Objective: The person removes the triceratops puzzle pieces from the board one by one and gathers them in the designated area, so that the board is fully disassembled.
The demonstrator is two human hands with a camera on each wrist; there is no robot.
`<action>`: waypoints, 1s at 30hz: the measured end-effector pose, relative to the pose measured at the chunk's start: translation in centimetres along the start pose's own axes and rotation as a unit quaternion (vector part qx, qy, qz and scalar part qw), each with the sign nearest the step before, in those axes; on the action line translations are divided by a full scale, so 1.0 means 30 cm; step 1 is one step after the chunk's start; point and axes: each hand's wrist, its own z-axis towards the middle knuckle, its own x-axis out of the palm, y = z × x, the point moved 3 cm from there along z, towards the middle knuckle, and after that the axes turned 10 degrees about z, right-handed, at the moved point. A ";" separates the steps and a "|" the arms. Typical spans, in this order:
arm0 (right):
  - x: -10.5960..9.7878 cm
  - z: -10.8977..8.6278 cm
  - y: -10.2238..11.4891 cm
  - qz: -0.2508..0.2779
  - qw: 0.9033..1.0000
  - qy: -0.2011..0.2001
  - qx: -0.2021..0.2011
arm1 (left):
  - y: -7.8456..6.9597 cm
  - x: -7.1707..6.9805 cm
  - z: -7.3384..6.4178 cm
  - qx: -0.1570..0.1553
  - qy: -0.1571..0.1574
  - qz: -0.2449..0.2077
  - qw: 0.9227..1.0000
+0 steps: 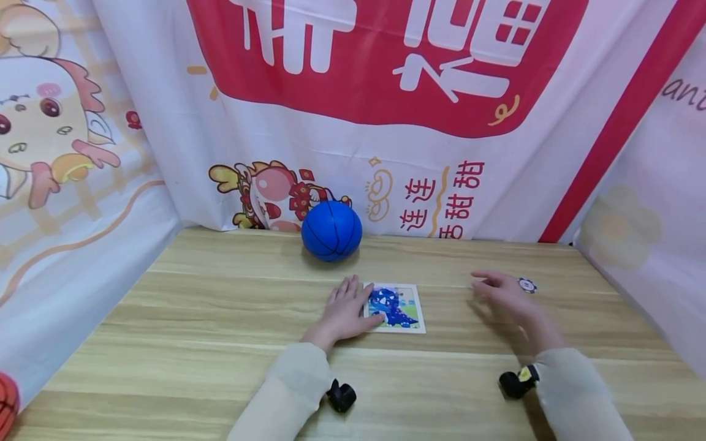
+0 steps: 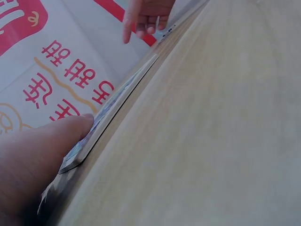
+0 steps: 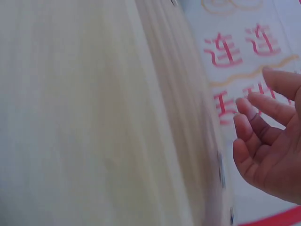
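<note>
A flat, white-bordered picture board [image 1: 394, 308] with a blue dinosaur lies on the wooden table. My left hand [image 1: 346, 309] rests at its left side, fingers stretched forward and the thumb on the board's face. In the left wrist view the thumb [image 2: 70, 132] lies over the edge of the board [image 2: 113, 110]. Off to the right, my right hand [image 1: 504, 300] hovers over the table with nothing in it. Its fingers are loosely bent in the right wrist view, where the hand [image 3: 273, 136] shows against the cloth. A small round black-and-white disc [image 1: 527, 285] lies just beyond it.
A blue basketball-style ball [image 1: 331, 231] stands at the table's back edge, beyond the board. Part of an orange ball [image 1: 8, 401] shows at the lower left. Printed cloth [image 1: 287, 135] hangs behind and along both sides of the wooden table [image 1: 193, 318].
</note>
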 end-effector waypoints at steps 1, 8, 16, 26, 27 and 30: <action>0.019 0.008 0.013 0.005 1.000 0.003 -0.006 | 0.002 0.001 0.001 -0.001 0.002 0.006 1.000; 0.163 0.053 0.082 0.003 1.000 0.011 -0.006 | 0.003 0.006 0.000 -0.007 0.013 0.028 0.999; 0.314 0.078 0.126 -0.004 0.999 0.024 -0.029 | -0.004 0.002 -0.005 -0.006 0.024 0.038 0.999; 0.419 0.096 0.109 -0.026 0.996 0.006 -0.084 | -0.003 0.000 -0.009 -0.003 0.024 0.042 0.999; 0.421 0.096 0.106 -0.029 0.996 0.000 -0.088 | -0.004 0.000 -0.008 -0.003 0.025 0.043 0.999; 0.427 0.094 0.102 -0.044 0.995 -0.014 -0.094 | -0.003 0.002 -0.004 -0.005 0.030 0.047 0.998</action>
